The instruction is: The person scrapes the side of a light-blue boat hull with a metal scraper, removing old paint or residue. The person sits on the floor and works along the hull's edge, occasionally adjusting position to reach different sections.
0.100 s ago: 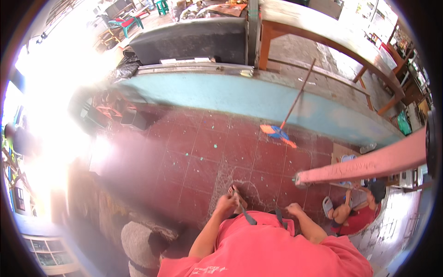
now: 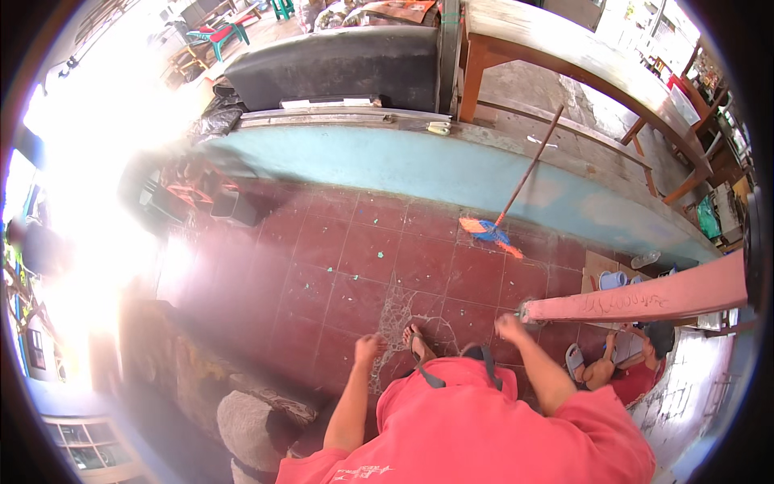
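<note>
My left hand (image 2: 370,348) is in front of me over the red tiled floor (image 2: 359,250), its fingers curled in and nothing visible in them. On the other side, my right hand (image 2: 509,327) is also curled, close by the foot of a pink post (image 2: 645,295); no held thing shows. Two dark straps (image 2: 431,377) hang over my red shirt between the arms, apart from both hands. My sandalled foot (image 2: 417,342) stands on a cracked, pale patch of floor. Ahead, a broom (image 2: 490,233) with orange and blue bristles leans on the low light-blue wall (image 2: 339,164).
A person (image 2: 621,371) in red sits low at the right, past the post. Blue-white cups (image 2: 613,280) stand near a clear bottle (image 2: 645,260). Behind the wall are a black padded bench (image 2: 334,68) and a long wooden table (image 2: 556,36). A rounded stone (image 2: 246,427) lies left.
Both my hands have moved outward and forward, away from the straps at my front. The left went left; the right rose toward the foot of the post.
</note>
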`<action>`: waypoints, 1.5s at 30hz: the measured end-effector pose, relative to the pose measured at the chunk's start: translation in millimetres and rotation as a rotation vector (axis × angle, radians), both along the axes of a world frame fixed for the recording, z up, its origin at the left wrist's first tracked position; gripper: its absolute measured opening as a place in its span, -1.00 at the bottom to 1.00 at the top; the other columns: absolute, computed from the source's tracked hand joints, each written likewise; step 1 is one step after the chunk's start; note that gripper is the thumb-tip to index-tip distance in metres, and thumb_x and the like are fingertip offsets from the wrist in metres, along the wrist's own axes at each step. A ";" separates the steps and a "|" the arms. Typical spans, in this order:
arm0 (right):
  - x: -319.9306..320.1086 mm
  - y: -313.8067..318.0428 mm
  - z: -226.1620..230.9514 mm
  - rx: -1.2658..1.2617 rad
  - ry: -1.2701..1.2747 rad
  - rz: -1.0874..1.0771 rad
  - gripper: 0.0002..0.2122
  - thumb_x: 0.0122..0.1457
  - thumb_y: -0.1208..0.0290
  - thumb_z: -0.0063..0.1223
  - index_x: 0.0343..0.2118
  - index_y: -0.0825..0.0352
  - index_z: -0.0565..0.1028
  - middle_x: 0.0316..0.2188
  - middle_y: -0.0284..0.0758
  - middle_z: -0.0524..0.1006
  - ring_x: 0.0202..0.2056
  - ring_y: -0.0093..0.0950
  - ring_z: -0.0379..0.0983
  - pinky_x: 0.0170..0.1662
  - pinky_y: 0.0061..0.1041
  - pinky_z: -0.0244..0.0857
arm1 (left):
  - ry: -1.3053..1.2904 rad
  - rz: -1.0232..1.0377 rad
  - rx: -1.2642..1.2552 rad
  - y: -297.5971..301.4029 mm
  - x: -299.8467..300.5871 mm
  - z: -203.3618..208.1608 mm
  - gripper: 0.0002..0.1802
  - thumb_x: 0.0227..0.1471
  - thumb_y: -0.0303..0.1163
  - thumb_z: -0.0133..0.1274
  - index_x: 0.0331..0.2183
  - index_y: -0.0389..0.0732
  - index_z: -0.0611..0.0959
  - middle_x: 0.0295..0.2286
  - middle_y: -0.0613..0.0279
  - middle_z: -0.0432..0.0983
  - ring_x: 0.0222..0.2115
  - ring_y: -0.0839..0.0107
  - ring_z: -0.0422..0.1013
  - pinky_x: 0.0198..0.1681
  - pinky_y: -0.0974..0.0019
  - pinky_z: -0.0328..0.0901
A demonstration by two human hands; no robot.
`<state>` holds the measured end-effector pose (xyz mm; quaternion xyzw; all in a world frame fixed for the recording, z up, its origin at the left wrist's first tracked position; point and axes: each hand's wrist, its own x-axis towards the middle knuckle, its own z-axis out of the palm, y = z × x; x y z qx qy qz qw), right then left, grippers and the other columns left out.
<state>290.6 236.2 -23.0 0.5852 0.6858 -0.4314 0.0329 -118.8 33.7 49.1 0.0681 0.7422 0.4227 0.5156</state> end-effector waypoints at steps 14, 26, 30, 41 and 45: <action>-286.9 497.8 137.9 0.830 0.150 0.207 -0.86 0.06 0.38 -0.03 -0.35 0.31 0.44 -0.32 -0.19 0.50 -0.18 -0.19 0.41 -0.14 -0.24 0.31 | -0.223 0.162 -0.604 -39.5 -81.7 -22.5 -0.68 0.13 -0.15 -0.07 -0.30 -0.22 0.57 -0.45 0.19 0.56 -0.46 0.30 0.52 -0.42 0.20 0.37; -340.1 629.4 104.1 0.557 -0.106 0.516 -0.68 0.09 0.28 0.02 -0.10 0.27 0.48 -0.13 -0.16 0.37 -0.02 -0.20 0.31 0.01 -0.23 0.24 | 0.264 0.016 -0.279 213.7 -151.5 0.9 -0.62 0.07 -0.20 0.03 -0.39 -0.40 0.62 -0.49 0.15 0.57 -0.46 0.44 0.46 -0.36 0.32 0.31; -341.3 633.2 113.1 0.536 -0.089 0.544 -0.70 0.11 0.24 0.05 -0.14 0.27 0.49 -0.19 -0.20 0.35 -0.07 -0.22 0.31 -0.03 -0.25 0.25 | 0.185 0.091 -0.183 309.8 -177.6 54.6 -0.65 0.09 -0.23 0.04 -0.33 -0.40 0.60 -0.47 0.16 0.57 -0.43 0.43 0.47 -0.31 0.34 0.33; -360.0 641.3 128.2 0.716 0.038 0.662 -0.79 0.07 0.37 0.05 -0.27 0.37 0.44 -0.23 -0.21 0.35 -0.12 -0.23 0.29 -0.05 -0.23 0.19 | 0.035 0.092 -0.491 208.2 -152.5 0.8 -0.63 0.03 -0.20 0.07 -0.34 -0.37 0.63 -0.50 0.10 0.58 -0.47 0.43 0.45 -0.34 0.31 0.31; -362.9 644.0 126.8 0.528 -0.021 0.715 -0.78 0.16 0.40 -0.08 -0.18 0.39 0.34 -0.18 -0.03 0.39 -0.09 -0.08 0.29 -0.02 -0.15 0.14 | -0.077 0.254 -0.578 193.6 -145.8 35.3 -0.63 0.04 -0.21 0.04 -0.33 -0.38 0.62 -0.48 0.11 0.59 -0.50 0.40 0.47 -0.38 0.30 0.34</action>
